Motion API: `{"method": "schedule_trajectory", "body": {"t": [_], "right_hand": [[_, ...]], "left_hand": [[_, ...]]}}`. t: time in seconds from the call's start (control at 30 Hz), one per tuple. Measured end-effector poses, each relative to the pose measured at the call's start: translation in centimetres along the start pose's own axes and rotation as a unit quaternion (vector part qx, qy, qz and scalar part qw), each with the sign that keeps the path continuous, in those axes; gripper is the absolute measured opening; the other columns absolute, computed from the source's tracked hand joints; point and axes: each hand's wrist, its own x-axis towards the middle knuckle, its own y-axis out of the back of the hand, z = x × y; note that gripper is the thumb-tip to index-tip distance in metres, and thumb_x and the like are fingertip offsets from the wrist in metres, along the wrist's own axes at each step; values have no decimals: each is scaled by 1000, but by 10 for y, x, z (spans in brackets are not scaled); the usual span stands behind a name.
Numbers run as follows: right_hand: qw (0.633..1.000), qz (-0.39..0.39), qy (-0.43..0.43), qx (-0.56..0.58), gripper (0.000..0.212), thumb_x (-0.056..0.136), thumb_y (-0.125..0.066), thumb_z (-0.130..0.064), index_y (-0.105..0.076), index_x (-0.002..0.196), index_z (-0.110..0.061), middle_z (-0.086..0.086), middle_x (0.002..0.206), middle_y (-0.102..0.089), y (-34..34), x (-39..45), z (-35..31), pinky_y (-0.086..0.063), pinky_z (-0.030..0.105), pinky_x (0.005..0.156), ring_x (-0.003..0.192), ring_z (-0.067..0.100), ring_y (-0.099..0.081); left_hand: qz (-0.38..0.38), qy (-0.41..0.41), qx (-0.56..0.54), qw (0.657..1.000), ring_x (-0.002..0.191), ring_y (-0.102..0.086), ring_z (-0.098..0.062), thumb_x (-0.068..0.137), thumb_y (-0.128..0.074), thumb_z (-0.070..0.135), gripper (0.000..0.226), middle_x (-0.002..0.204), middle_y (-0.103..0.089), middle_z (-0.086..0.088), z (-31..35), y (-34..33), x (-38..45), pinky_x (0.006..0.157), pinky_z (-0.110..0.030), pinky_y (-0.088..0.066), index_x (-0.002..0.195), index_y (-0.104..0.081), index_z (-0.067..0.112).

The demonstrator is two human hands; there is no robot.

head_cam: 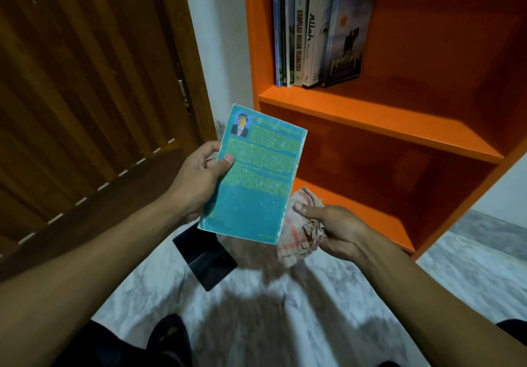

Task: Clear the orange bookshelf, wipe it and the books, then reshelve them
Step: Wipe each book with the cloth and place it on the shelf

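My left hand [199, 175] grips a worn teal paperback [256, 178] by its left edge, back cover up, thumb on the cover. My right hand [333, 229] holds a crumpled white and red cloth [299, 235] just below and right of the book's lower corner; the book hides part of the cloth. The orange bookshelf [379, 115] stands ahead on the right. Several books [316, 29] stand upright at the left end of its upper shelf. The lower compartment beneath them holds nothing visible.
A dark book [205, 258] lies flat on the pale marble-patterned floor [328, 309] under the teal paperback. A brown wooden door [85, 95] fills the left side. A white wall strip [219, 38] separates door and shelf. My dark-clothed legs show at the bottom edge.
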Motion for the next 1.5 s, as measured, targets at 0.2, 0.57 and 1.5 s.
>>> {"method": "schedule_trajectory", "body": {"t": [0.2,0.57,1.5], "right_hand": [[980,155,123,24,16,103,-50,-19,-63,108,-11,17,107,-72,3,1,-20,-61,46,70,82,29,-73],[710,155,490,-482,48,95,-44,-16,-49,143,-22,-4,156,-30,-8,-11,-17,-19,50,122,149,15,-18],[794,208,471,-325,41,104,-41,-24,-48,144,-28,-8,145,-53,-30,-7,-23,-38,48,112,135,8,-46]], "left_hand": [[25,-3,-1,1000,86,-75,-29,104,-50,20,13,102,-77,-9,2,6,-3,83,-50,-58,108,-62,17],[3,13,-37,999,70,-72,-28,105,-49,18,15,85,-76,-12,-8,-54,-25,61,-39,-60,102,-63,12],[14,52,-11,998,82,-73,-42,102,-56,29,28,89,-75,-18,-29,-64,-27,76,-54,-58,77,-65,20]]}}
